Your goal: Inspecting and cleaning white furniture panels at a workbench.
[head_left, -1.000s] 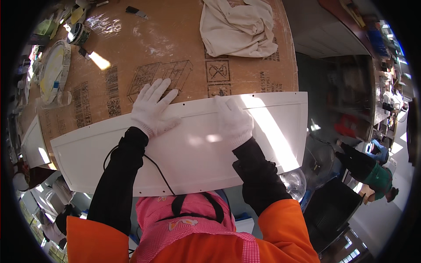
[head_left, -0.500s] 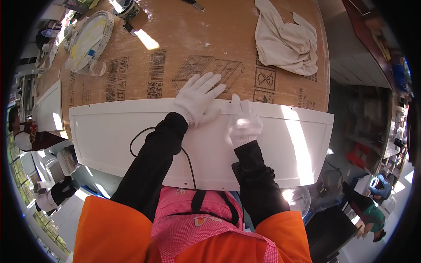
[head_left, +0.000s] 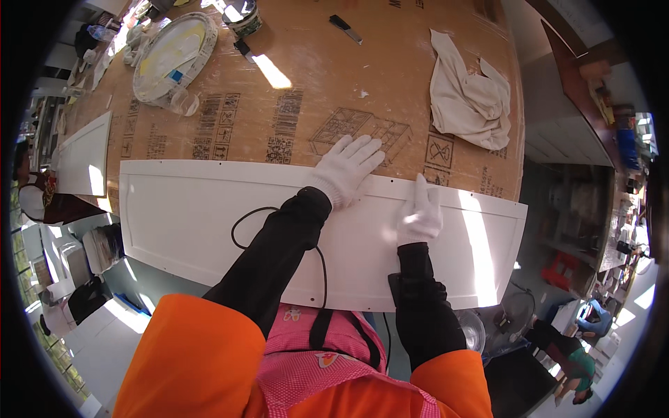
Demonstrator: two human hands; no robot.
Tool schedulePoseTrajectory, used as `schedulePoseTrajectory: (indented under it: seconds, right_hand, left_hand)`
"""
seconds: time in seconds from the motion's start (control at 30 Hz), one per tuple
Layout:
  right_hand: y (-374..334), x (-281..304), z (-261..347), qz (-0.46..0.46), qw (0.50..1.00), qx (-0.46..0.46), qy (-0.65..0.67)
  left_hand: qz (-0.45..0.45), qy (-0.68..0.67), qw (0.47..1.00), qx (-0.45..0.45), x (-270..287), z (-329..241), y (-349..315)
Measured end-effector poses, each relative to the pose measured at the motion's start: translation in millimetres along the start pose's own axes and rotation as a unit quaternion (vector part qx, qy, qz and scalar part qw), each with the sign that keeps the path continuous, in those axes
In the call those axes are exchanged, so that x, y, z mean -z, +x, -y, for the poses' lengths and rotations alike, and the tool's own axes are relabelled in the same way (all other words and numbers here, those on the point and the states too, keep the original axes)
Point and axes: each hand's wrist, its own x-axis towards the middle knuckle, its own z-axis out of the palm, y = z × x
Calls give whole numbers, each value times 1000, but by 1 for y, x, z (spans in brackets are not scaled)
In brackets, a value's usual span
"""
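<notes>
A long white panel (head_left: 202,202) with a raised border and small dark holes along its edges lies across in front of me. My left hand (head_left: 346,171), in a white knit glove, rests flat over its far edge, fingers spread onto the brown cardboard. My gloved right hand (head_left: 419,217) lies on the panel further right. Its index finger points toward the far edge, and the other fingers are partly bent; I see nothing in it. A thin black cord (head_left: 235,226) loops over the panel beneath my left forearm.
Printed brown cardboard (head_left: 230,132) covers the table. A cream cloth (head_left: 467,97) lies far right, a putty knife (head_left: 345,29) far centre, a paint-smeared round lid (head_left: 174,59) and a can (head_left: 242,17) far left. Another white panel (head_left: 83,157) sits left, near a person (head_left: 35,195).
The view has shifted, so table items sit further right in the picture. Both hands stay on the panel; the right hand's index finger now stands out more from the other fingers.
</notes>
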Motion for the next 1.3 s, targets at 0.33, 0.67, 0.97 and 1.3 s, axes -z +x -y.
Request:
schedulePoseTrajectory:
  seconds: [0.33, 0.67, 0.97, 1.3]
  right_hand:
    - [-18, -13, 69, 73, 991, -66, 95]
    - [-10, -16, 83, 17, 989, -103, 103]
    - [-13, -27, 70, 9, 995, -94, 38]
    - [-10, -30, 87, -37, 998, -59, -6]
  left_hand:
    - [-34, -104, 993, 47, 59, 48, -76]
    - [60, 115, 928, 348, 141, 239, -295]
    - [-42, 100, 946, 305, 124, 245, -295]
    - [-87, 61, 955, 276, 124, 258, -308]
